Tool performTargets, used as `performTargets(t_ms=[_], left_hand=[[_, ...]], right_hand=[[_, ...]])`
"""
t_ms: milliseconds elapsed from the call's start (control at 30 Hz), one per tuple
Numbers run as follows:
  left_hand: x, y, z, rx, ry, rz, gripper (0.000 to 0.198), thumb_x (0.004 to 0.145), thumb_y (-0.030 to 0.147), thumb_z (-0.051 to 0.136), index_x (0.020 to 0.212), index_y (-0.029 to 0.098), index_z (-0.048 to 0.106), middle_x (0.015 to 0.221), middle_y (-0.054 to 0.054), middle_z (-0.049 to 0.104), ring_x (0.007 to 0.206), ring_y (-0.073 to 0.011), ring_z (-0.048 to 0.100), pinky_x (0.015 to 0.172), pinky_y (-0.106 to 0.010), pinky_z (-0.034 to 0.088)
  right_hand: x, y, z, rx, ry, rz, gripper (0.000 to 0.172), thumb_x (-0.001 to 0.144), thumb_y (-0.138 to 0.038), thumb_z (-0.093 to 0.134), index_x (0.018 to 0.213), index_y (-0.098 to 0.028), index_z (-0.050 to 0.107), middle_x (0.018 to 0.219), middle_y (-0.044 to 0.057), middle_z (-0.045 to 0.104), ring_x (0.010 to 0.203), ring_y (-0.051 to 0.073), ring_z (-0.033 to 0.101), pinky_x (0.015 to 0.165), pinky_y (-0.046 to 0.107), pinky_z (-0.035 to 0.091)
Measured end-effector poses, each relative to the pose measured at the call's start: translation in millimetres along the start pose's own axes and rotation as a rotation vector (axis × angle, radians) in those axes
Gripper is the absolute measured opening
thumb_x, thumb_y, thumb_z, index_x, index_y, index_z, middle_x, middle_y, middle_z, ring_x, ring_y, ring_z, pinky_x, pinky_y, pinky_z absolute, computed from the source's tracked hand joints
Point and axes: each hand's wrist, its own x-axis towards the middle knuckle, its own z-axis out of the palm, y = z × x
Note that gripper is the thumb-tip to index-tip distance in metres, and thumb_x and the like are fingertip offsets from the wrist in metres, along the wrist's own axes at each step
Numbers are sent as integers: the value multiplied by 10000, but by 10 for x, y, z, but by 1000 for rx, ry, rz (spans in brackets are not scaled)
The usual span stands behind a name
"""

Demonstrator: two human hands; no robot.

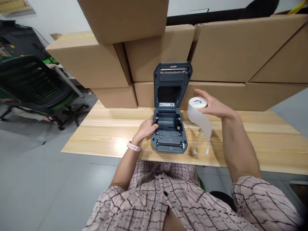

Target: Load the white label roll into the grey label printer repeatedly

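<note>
A dark grey label printer (pixel 168 136) stands on the wooden table with its lid (pixel 172 80) swung up. Inside, the roll bay shows no roll between its two holders. My left hand (pixel 147 128) grips the printer's left side, its thumb over the edge. To the right of the printer, my right hand (pixel 214 104) holds a roll of white labels (pixel 192 110) above the table, fingers behind it and thumb at its near side. A loose strip (pixel 204 125) hangs from the roll and curls down toward the tabletop.
Cardboard boxes (pixel 218 51) are stacked along the back of the wooden table (pixel 240 134), right behind the raised lid. One more box (pixel 127 19) sits higher up. A black and green office chair (pixel 31 83) stands on the floor at the left.
</note>
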Motion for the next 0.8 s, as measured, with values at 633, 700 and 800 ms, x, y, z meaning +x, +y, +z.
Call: performTargets(t_ms=[633, 700, 800], left_hand=[[-14, -20, 51, -40, 61, -28, 663, 832, 246, 517, 1488, 224, 612, 1297, -87, 787, 1160, -324, 721, 1012, -413, 541], [-20, -19, 55, -37, 68, -30, 663, 835, 245, 514, 1491, 227, 610, 1285, -86, 789, 1142, -323, 725, 1004, -415, 543], [-36, 3, 57, -15, 81, -46, 661, 838, 242, 513, 1492, 230, 608, 1257, -82, 796, 1114, -319, 731, 986, -406, 544]], right_hand=[[-1123, 904, 93, 498, -133, 255, 801, 759, -449, 904, 1488, -356, 587, 1657, 114, 531, 1523, 350, 517, 1156, 521, 536], [-1156, 896, 192, 435, -148, 285, 747, 698, -477, 950, 1375, -289, 696, 1557, 127, 633, 1444, 355, 588, 1176, 513, 517], [-1115, 804, 293, 436, -165, 305, 627, 688, -574, 938, 1171, -205, 786, 1267, 151, 788, 1193, 347, 732, 1068, 509, 577]])
